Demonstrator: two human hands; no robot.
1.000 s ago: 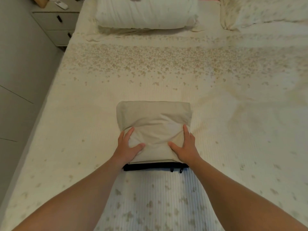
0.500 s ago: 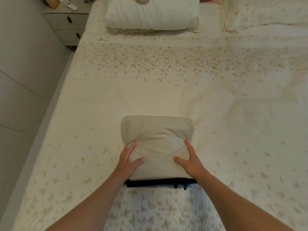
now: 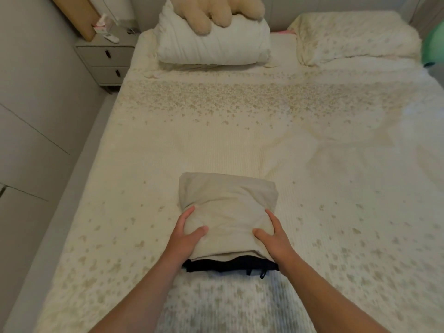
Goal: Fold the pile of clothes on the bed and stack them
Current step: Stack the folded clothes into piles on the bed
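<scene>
Two hands grip a two-item folded stack on the bed.

Left to right: one nightstand with two drawers beside the bed; one white rolled duvet at the head with one plush toy on top; one floral pillow at far right. Near the foot, left hand holds the left side of one beige folded garment, thumb on top, fingers curled round its edge; right hand holds the right side the same way. One black folded garment lies under the beige one, touching it.
</scene>
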